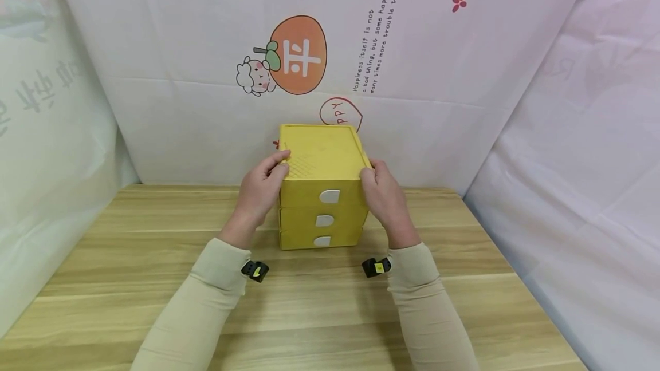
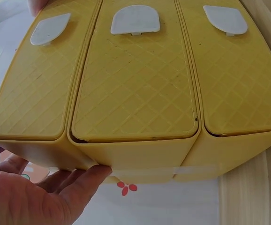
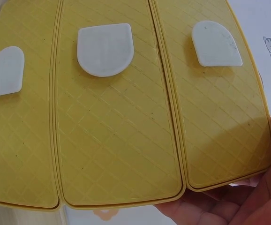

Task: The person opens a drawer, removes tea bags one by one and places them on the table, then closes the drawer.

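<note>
A yellow three-drawer storage box (image 1: 322, 150) stands at the back of the table, its drawers stacked and closed. Each drawer front carries a white rounded pull tab (image 1: 330, 196) and a faint diamond pattern. My left hand (image 1: 258, 190) grips the box's upper left side, with fingertips at the top edge. On the opposite side my right hand (image 1: 384, 196) holds the upper right edge, thumb over the top and fingers along the side wall. In the right wrist view, the fingers of my right hand (image 3: 210, 208) pass partly out of sight behind the top drawer's end.
Under the box is a wood-grain table (image 1: 309, 302). A white printed cloth (image 1: 206, 130) hangs right behind it, and pale cloths close off the left (image 1: 51, 130) and right (image 1: 567, 159) sides. Black wrist cameras (image 1: 255, 270) sit at both cuffs.
</note>
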Demonstrator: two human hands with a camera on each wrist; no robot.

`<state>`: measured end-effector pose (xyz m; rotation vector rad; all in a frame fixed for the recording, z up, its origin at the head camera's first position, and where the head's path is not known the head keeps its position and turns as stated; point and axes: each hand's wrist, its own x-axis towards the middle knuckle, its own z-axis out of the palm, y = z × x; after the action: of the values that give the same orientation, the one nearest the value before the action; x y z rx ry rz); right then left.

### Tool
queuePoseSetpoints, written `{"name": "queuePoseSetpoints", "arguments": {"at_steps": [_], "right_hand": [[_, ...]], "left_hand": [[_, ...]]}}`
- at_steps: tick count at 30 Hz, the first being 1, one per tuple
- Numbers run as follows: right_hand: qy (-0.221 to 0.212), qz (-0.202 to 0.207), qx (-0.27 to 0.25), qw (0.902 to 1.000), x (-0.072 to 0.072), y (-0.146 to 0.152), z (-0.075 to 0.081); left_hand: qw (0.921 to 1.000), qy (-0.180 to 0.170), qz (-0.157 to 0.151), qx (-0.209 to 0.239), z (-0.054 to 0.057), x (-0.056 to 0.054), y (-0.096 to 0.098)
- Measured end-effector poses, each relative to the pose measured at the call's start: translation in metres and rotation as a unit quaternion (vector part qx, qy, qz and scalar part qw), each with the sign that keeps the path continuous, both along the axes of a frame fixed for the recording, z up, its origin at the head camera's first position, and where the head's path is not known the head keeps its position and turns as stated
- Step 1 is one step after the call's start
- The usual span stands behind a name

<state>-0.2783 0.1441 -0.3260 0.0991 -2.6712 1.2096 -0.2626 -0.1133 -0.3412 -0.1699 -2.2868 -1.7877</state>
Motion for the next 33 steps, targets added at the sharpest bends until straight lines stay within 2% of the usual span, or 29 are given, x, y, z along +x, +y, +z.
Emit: {"name": "queuePoseSetpoints", "arguments": {"at_steps": [15, 33], "right_hand": [[0.000, -0.004, 0.007, 1.0000, 0.002, -0.009, -0.002], [0.007, 0.008, 0.005, 0.9999, 0.006, -0.019, -0.002]], "left_hand": [[0.9999, 0.006, 0.014, -0.007, 0.000, 0.004, -0.007], [1.0000, 0.003, 0.007, -0.001, -0.004, 0.005, -0.019]]}}
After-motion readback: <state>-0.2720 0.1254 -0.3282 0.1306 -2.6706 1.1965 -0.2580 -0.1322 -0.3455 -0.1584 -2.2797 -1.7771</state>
